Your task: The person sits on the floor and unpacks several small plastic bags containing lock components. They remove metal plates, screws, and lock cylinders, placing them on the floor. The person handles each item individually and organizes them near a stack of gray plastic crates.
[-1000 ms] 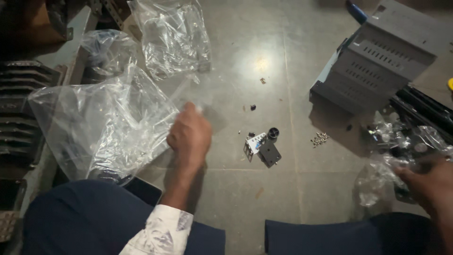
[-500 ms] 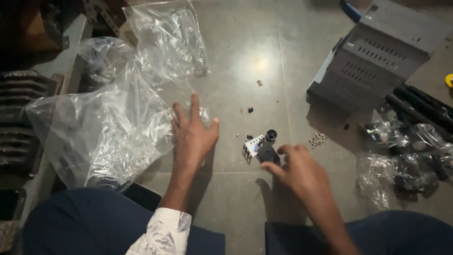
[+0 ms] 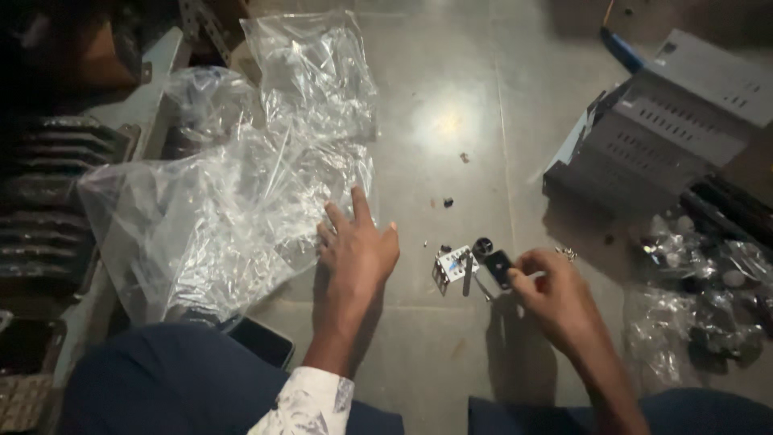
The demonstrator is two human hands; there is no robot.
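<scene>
Your hands work on the glossy grey tiled floor (image 3: pixel 451 105), centre frame.
Your left hand (image 3: pixel 358 250) lies open-palmed, empty, against the crinkled clear plastic bag (image 3: pixel 217 217); your right hand (image 3: pixel 555 298) pinches the small black blocky part (image 3: pixel 498 266) beside a white metal bracket (image 3: pixel 452 266).

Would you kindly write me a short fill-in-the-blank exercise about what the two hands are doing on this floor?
1. The left hand rests with fingers spread at the edge of a clear ____ bag.
2. The right hand pinches a small ____ part beside the white bracket.
3. The grey metal box lies on the person's ____ side.

Missing words: plastic; black; right
</scene>
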